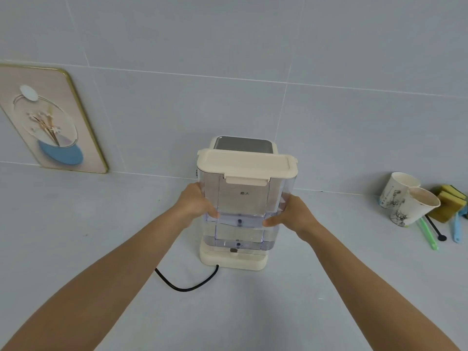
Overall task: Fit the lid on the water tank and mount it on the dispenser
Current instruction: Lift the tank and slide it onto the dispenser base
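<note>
Left hand and right hand clamped on opposite side walls of the clear water tank, thumbs laid across the near face at about mid-height, remaining fingers hidden behind the walls. Symmetrical two-sided grip, probably chosen to keep the tall tank upright and level while guided straight down. Cream lid already seated on the tank rim, front latch tab folded down over the near edge; lid-fitting step judged complete. Tank bottom at, or just above, the ledge of the cream dispenser base; full seating not determinable from this angle. Small valve-like fitting visible low on the tank's near face, close over a grey socket on the base, hence the need for squareness. Dispenser head with grey top panel directly behind the tank, against the tiled wall. Black power cord trailing from the base across the pale countertop, clear of the seating area.
</note>
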`<state>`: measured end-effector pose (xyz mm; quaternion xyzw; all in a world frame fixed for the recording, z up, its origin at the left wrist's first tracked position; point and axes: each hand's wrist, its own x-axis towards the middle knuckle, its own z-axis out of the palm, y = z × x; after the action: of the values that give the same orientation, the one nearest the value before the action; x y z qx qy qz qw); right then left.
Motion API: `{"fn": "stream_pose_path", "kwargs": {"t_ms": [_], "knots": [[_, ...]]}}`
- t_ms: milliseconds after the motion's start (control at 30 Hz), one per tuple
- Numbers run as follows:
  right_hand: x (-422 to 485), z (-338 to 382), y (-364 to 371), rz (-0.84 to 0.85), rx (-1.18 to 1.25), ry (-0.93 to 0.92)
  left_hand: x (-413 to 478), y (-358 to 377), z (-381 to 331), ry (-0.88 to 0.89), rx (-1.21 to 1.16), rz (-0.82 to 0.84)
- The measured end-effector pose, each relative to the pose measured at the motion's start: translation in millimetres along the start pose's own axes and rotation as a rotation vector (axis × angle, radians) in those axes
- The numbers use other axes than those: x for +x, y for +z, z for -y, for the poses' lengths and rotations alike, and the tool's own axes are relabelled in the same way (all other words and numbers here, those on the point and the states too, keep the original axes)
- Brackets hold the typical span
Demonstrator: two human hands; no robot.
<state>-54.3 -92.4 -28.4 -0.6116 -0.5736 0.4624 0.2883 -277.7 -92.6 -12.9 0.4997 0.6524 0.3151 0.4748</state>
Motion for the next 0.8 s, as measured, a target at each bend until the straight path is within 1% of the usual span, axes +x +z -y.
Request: {"fn": "stream_pose_path", "kwargs": {"t_ms": [267,800], "knots": [[14.5,-6.0,7.3,-0.039,0.029,0.039,10.8,4.8,4.8,-0.01,-0.029,-0.025],[26.3,-20.9,20.0,-0.041,-0.005,0.019,27.4,1.2,22.9,-0.004,-0.04,0.003]]}}
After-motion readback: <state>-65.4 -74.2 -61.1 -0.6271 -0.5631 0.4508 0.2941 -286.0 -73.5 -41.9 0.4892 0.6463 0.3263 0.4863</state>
